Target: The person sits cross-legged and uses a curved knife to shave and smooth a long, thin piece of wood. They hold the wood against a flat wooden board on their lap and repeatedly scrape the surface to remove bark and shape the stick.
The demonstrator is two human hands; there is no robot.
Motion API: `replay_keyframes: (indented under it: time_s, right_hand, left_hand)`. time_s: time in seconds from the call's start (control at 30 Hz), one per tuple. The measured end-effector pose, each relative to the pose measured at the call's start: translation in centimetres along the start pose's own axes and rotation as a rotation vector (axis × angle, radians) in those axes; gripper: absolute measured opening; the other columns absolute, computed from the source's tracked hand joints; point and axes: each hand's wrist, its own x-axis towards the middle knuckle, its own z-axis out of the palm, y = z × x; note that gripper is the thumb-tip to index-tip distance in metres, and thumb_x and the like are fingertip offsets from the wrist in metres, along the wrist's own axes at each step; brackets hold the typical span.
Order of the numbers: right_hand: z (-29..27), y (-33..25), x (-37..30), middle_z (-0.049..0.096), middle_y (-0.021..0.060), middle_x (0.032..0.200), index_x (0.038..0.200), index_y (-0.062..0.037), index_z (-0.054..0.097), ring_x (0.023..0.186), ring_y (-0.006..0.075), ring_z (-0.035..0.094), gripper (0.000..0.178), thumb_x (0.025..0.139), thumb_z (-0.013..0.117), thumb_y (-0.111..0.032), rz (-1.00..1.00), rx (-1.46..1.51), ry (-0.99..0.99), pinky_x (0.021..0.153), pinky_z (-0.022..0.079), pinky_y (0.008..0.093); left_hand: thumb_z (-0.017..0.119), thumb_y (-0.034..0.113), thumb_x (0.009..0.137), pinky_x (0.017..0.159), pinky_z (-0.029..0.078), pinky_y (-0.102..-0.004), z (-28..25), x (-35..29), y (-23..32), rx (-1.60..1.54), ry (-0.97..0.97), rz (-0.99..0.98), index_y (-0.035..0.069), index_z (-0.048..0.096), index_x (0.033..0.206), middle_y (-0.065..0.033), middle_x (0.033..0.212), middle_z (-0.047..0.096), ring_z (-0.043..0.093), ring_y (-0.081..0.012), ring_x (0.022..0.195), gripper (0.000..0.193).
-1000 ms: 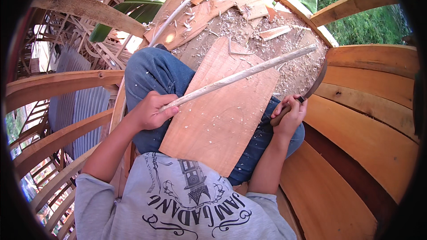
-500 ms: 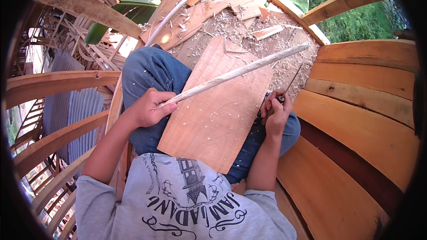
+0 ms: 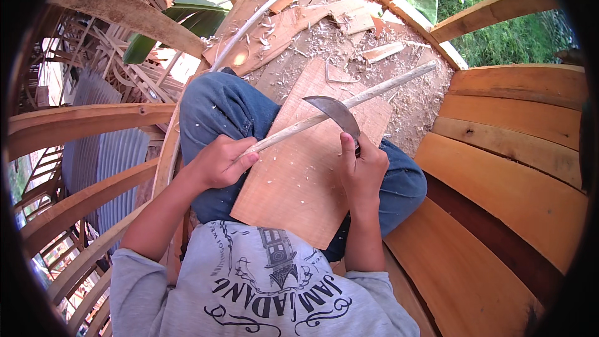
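Observation:
My left hand [image 3: 226,161] is closed around the near end of a long pale wooden stick [image 3: 387,85], which slants up to the right. In my right hand [image 3: 364,165] is a knife with a curved, hooked blade [image 3: 337,112]; its handle is mostly hidden by my fingers. The blade lies across the stick near its middle, its tip pointing left; whether it touches the wood I cannot tell. Beneath both, a flat wooden board [image 3: 299,181] rests across my lap, with a few small shavings on it.
Wood shavings [image 3: 312,43] litter the floor ahead, among scrap pieces [image 3: 382,52] and another long pale strip [image 3: 256,15]. Orange-brown planks [image 3: 499,156] form a wall at my right. Curved wooden rails [image 3: 93,116] stand at my left, with corrugated metal sheets [image 3: 118,168] beyond them.
My right hand has brought the knife from beside my right knee up and left, over the stick. The blade now shows broadside. My left hand keeps hold of the stick.

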Motion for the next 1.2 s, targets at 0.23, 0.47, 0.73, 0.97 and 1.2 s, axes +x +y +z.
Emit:
replay_keyframes:
  time_s: [0.23, 0.47, 0.73, 0.97, 1.2]
  right_hand:
    - [-0.2, 1.2, 1.1, 0.048, 0.0147, 0.051, 0.065, -0.0035, 0.050, 0.047, 0.0337, 0.051, 0.046, 0.085, 0.064, -0.042, -0.073, -0.138, 0.077, 0.045, 0.037, 0.0385]
    - [-1.6, 4.3, 2.7, 0.047, 0.0153, 0.051, 0.064, -0.0032, 0.049, 0.048, 0.0356, 0.049, 0.047, 0.087, 0.063, -0.043, -0.022, -0.263, 0.209, 0.046, 0.036, 0.0402]
    - [-1.4, 2.3, 2.6, 0.047, 0.0169, 0.051, 0.065, -0.0017, 0.052, 0.048, 0.0357, 0.050, 0.047, 0.084, 0.066, -0.042, -0.059, -0.161, 0.096, 0.047, 0.037, 0.0401]
    - [0.7, 1.2, 3.5, 0.050, 0.0147, 0.051, 0.066, -0.0029, 0.056, 0.047, 0.0334, 0.052, 0.051, 0.083, 0.064, -0.050, -0.122, -0.240, 0.076, 0.045, 0.039, 0.0382]
    - [0.7, 3.4, 6.3, 0.053, 0.0154, 0.054, 0.066, -0.0021, 0.058, 0.050, 0.0343, 0.054, 0.054, 0.084, 0.062, -0.053, -0.152, -0.346, 0.224, 0.049, 0.040, 0.0402]
  left_hand:
    - [0.053, 0.020, 0.093, 0.049, 0.038, -0.0399, -0.1, -0.1, -0.1, 0.010, -0.004, -0.030, 0.001, 0.050, 0.079, -0.0178, 0.055, 0.046, 0.051, -0.0374, 0.051, 0.024]
    - [0.051, 0.020, 0.094, 0.049, 0.037, -0.0408, -0.6, 0.2, 0.2, -0.034, -0.014, -0.029, 0.000, 0.050, 0.079, -0.0183, 0.055, 0.045, 0.050, -0.0386, 0.051, 0.025]
    - [0.048, 0.020, 0.095, 0.050, 0.036, -0.0385, -0.9, 0.6, 0.4, -0.125, -0.014, -0.059, -0.001, 0.050, 0.080, -0.0176, 0.055, 0.041, 0.046, -0.0356, 0.049, 0.026]
    - [0.047, 0.019, 0.096, 0.050, 0.035, -0.0375, -1.0, 0.8, 0.3, -0.127, -0.004, -0.055, -0.001, 0.050, 0.081, -0.0169, 0.056, 0.040, 0.045, -0.0335, 0.049, 0.025]
    - [0.046, 0.021, 0.097, 0.050, 0.035, -0.0368, -1.0, 0.7, 0.2, -0.123, 0.016, -0.064, -0.001, 0.050, 0.080, -0.0164, 0.056, 0.039, 0.042, -0.0323, 0.048, 0.028]
